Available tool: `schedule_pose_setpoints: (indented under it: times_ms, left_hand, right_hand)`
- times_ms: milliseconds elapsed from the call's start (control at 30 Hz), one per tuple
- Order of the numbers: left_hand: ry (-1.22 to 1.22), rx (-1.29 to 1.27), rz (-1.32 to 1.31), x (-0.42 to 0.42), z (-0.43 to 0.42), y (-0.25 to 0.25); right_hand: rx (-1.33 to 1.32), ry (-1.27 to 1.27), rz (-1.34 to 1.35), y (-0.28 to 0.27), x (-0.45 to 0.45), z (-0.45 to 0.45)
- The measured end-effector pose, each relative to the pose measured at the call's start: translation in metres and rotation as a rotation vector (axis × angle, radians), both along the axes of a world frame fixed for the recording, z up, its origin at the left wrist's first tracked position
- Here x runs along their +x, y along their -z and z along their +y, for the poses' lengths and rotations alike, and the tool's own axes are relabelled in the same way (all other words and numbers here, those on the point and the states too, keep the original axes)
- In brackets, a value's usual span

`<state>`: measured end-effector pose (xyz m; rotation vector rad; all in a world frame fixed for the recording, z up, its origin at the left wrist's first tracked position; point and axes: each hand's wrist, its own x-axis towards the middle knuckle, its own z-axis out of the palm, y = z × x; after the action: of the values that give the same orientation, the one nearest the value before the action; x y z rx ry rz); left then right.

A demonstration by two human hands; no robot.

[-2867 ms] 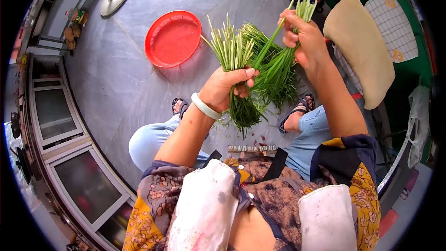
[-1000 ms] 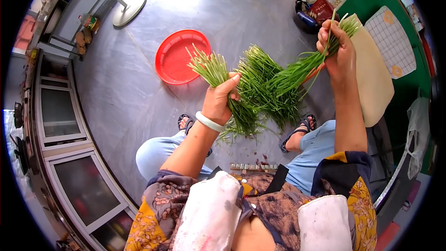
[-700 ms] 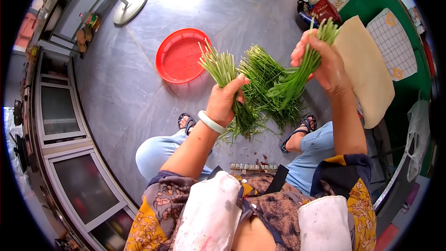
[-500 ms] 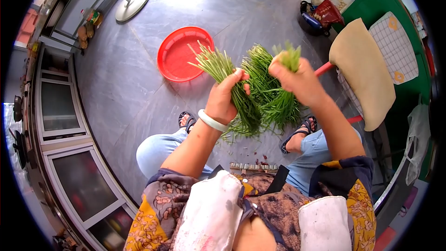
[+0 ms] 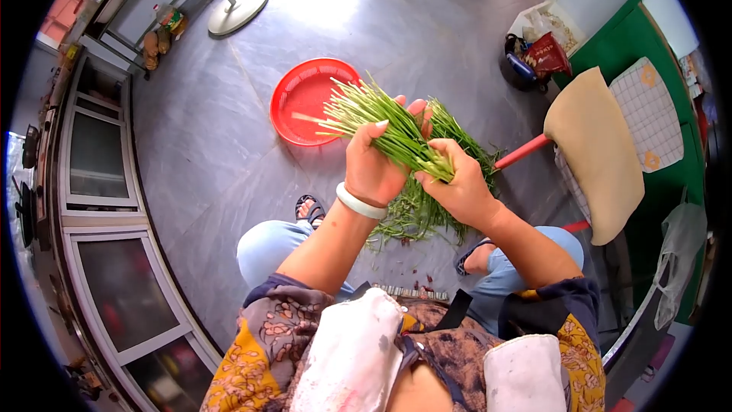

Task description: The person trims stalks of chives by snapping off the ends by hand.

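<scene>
A thick bunch of garlic chives lies across my left hand, its pale cut ends pointing up and left. The thumb rests over the stalks and the fingers stand up behind them. Close on the right, my right hand pinches a small cluster of stalks against the bunch's lower right part. Below both hands a loose pile of chives covers part of the floor, partly hidden by my hands. A red plastic basket sits just beyond the bunch's pale ends.
The grey tiled floor carries a white fan base at the back. On the right stands a red-legged chair with a beige cushion. Glass-fronted cabinets line the left. Leaf scraps lie between my sandalled feet.
My right hand has come down and left from beside the bunch, and its small cluster now meets the stalks in my left hand. The bunch has turned flatter.
</scene>
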<state>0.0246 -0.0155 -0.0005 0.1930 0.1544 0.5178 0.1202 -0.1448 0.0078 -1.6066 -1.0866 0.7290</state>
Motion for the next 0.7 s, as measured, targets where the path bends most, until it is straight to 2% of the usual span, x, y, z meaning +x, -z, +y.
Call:
schedule_pose_setpoints:
  times_ms: [100,200,367,467,567,600,633,667,700]
  left_hand:
    - [0.07,0.183,0.031,0.0,0.005,-0.003]
    - [0.155,0.278,0.005,-0.001,0.006,0.001]
    - [0.3,0.268,-0.08,-0.004,0.003,0.005]
    - [0.255,0.308,-0.046,-0.006,0.011,0.004]
    - [0.212,0.219,-0.114,-0.009,0.015,0.006]
    - [0.205,0.212,-0.142,-0.01,0.016,0.006]
    - [0.189,0.272,0.032,-0.012,0.016,0.002]
    - [0.206,0.304,0.054,-0.012,0.015,0.004]
    - [0.226,0.335,0.075,-0.012,0.012,0.009]
  right_hand:
    - [0.019,-0.016,0.255,-0.004,-0.001,-0.002]
    - [0.095,-0.085,0.328,0.0,-0.006,-0.007]
    - [0.047,-0.155,0.297,-0.003,-0.007,-0.008]
    - [0.044,-0.169,0.238,0.002,-0.004,-0.01]
    - [0.057,-0.161,0.186,-0.003,0.006,-0.013]
    - [0.139,-0.152,0.079,-0.004,0.013,-0.01]
    - [0.114,-0.125,0.194,-0.007,0.018,-0.01]
    - [0.087,-0.095,0.309,-0.013,0.022,-0.012]
    - [0.032,-0.008,0.27,-0.021,0.025,-0.013]
